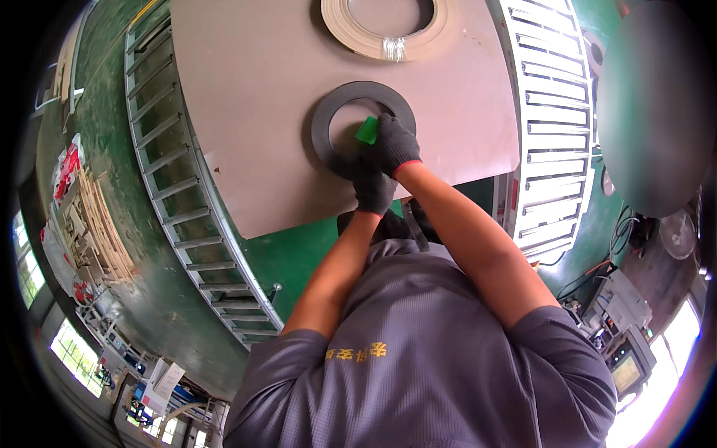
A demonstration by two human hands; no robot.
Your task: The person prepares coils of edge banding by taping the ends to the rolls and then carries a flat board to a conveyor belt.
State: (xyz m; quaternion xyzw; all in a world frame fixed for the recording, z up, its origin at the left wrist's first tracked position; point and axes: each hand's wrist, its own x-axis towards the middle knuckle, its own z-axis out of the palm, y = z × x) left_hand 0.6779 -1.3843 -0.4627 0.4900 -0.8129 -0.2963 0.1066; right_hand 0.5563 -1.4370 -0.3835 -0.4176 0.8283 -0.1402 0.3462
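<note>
A flat dark grey coil of edge banding [325, 119] lies near the front of a large brownish board [254, 142]. My right hand [397, 146], in a dark knit glove with a red cuff, is closed on a small green block-like piece [367, 131] over the coil's near right part. What exactly the green piece is cannot be made out. Below it, my left hand [374, 192], gloved the same way, is at the coil's near edge. Its fingers blend into the dark coil and lie partly behind the right hand, so their grip is hidden.
Farther back on the board lies a bigger beige coil [343, 30] bound with clear tape [393, 49]. Metal roller conveyors flank the board on the left [175, 153] and right [556, 119]. Wooden strips [101, 224] are piled on the green floor at far left.
</note>
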